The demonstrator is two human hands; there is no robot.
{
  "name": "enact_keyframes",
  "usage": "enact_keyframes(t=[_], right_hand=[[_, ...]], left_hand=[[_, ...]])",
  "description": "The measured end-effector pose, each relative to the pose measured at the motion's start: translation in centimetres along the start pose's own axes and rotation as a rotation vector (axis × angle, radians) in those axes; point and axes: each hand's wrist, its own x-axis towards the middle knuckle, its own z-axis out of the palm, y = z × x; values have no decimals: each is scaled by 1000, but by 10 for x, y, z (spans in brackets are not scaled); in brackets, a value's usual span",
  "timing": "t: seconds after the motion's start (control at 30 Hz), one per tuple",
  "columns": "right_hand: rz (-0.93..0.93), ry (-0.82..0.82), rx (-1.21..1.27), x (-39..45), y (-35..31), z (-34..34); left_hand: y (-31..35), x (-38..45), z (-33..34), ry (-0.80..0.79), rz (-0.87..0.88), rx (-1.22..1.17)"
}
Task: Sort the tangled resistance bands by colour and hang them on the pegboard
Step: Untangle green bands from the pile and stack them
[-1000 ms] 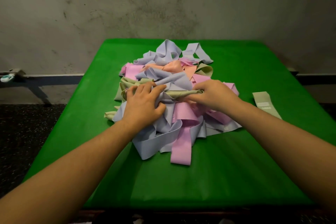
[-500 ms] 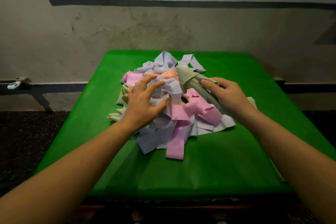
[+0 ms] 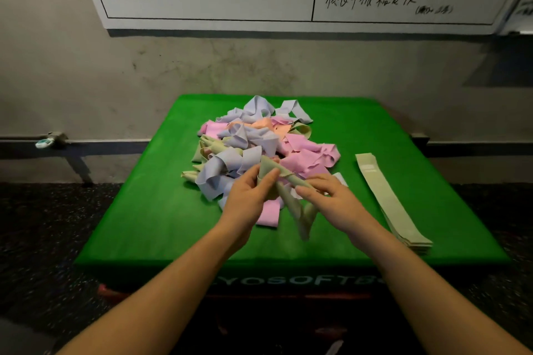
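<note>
Hands of mine work together on 1 pale green band (image 3: 291, 196): my left hand (image 3: 248, 196) pinches its upper fold, and my right hand (image 3: 331, 199) grips it lower, where the end hangs down above the green surface (image 3: 161, 210). Behind them lies the tangled pile (image 3: 259, 141) of lilac, pink, peach and green bands. Flat green bands (image 3: 389, 202) lie stacked at my right.

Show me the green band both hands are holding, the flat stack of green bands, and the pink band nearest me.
held green band (image 3: 291, 202), head view, hanging middle
green stack (image 3: 389, 199), head view, top band
pink band (image 3: 269, 212), head view, near end
</note>
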Motion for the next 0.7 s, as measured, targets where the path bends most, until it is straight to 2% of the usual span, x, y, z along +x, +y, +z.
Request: enact_keyframes(t=[0.07,0.17,0.23,0.3,0.37,0.47,0.6,0.67,0.7], right_hand=[[21,16,50,-16,0,0],[67,-43,280,-38,-2,3],[-17,-50,376,-48,-6,5],[-162,-40,301,-54,-9,6],[-279,-1,107,-59,-7,3],[-383,82,-82,-66,2,-2],[-360,166,-89,-78,6,-3],[-270,224,-41,-83,8,-5],[-186,244,60,-84,9,-7]], left_hand=[[-2,-12,1,-13,37,104],[1,-30,11,-89,3,128],[1,-41,20,-152,5,117],[1,-52,26,-212,4,63],[1,-60,27,-217,-22,25],[1,-71,26,-229,-27,104],[-4,-78,17,-185,8,155],[-4,-81,14,-132,4,167],[-5,-83,12,-100,-4,163]])
